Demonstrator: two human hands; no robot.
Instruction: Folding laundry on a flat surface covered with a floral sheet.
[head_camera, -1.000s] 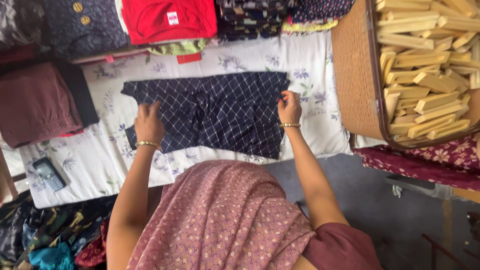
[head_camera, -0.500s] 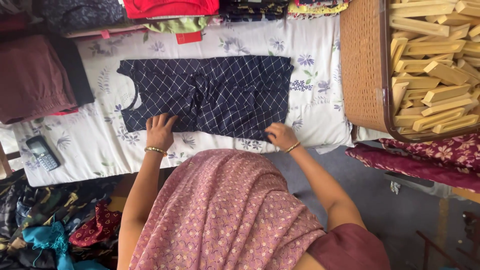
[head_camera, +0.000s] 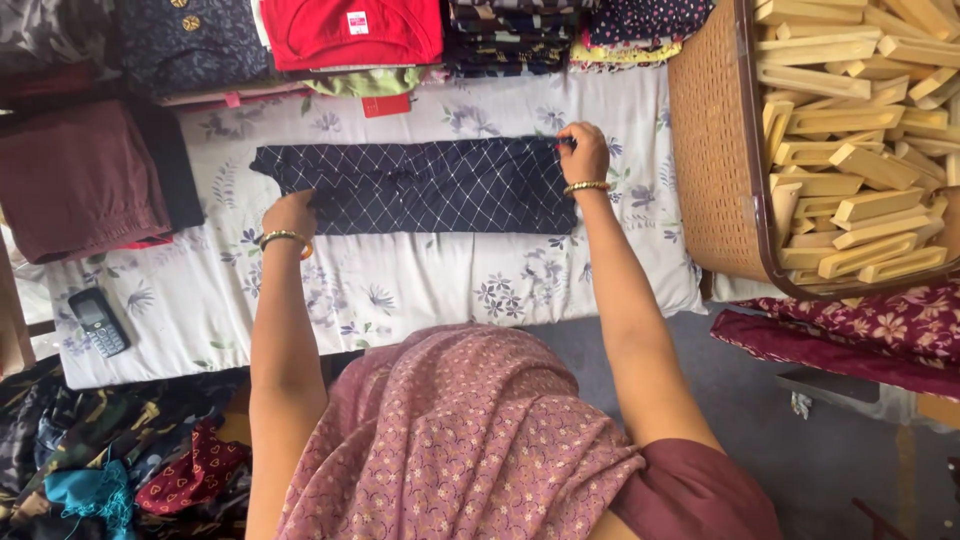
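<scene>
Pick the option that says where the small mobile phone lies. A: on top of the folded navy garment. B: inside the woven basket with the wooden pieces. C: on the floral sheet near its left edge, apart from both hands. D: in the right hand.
C: the mobile phone lies on the floral sheet near its left edge, clear of the left hand and right hand, which both rest on the navy garment.

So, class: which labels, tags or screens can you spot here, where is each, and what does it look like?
Neck label: small white rectangle with red marks, inside the red top's collar, top centre.
Red tag: small plain rectangle poking out below that stack.
Phone: dark handset, small pale screen, on the sheet, far left.
</scene>
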